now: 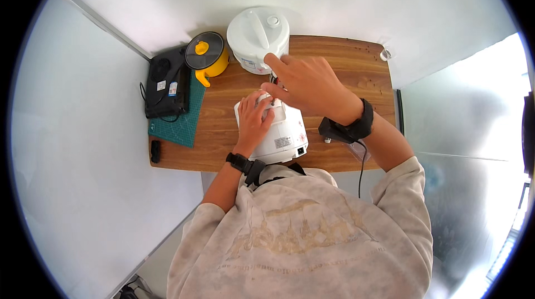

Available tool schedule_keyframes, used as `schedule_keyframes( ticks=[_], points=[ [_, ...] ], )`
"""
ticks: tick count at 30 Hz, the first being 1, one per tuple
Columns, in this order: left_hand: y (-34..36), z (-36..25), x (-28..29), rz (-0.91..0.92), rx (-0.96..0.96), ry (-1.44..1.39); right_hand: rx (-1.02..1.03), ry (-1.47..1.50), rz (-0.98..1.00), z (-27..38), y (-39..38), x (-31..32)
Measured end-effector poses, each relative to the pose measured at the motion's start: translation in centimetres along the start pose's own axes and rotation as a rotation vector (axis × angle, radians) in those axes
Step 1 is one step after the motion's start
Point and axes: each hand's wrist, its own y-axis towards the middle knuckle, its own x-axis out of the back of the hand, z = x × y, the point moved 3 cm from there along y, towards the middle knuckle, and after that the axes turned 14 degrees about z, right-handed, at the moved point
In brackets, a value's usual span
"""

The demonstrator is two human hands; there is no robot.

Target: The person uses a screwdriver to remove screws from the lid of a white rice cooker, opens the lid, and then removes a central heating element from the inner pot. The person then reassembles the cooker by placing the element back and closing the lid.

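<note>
A white appliance body (287,132) with a power socket and a printed label lies near the table's front edge, close to my body. My left hand (255,116) rests on its upper left part, fingers spread and lying over the casing. Above its far end, my right hand (309,84) is closed around a slim tool (273,78) with dark and red parts, apparently a screwdriver. Most of the tool is hidden by the fingers. A dark tip shows by my left fingertips; whether it touches the casing I cannot tell.
Behind stands a round white appliance (245,37) with a handle on its lid. To its left are a yellow pot (214,69) with a dark lid and a black corded appliance (167,95) on a green cutting mat (189,126). A black power adapter (332,129) lies under my right wrist.
</note>
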Motion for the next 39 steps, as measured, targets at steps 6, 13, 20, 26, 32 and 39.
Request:
schedule_keyframes(
  ticks=[6,13,20,26,32,39],
  points=[
    [0.0,0.4,-0.3,0.025,0.024,-0.001,0.079,-0.029,-0.064,0.6,-0.2,-0.6],
    [0.3,-0.2,-0.1,-0.001,-0.014,-0.008,0.125,-0.038,-0.171,0.0,-0.7,-0.1],
    [0.0,0.2,-0.2,-0.01,-0.004,0.012,0.01,-0.014,0.03,0.9,-0.3,0.1],
    [0.2,-0.1,-0.1,-0.015,-0.014,0.006,0.008,-0.022,0.129,0.9,-0.1,-0.5],
    [0.0,0.3,-0.2,-0.024,-0.031,0.066,0.092,-0.017,-0.052,0.1,-0.3,0.3],
    [-0.1,0.5,-0.2,-0.027,-0.005,0.007,-0.063,-0.051,0.265,0.9,-0.2,0.4]
  ],
)
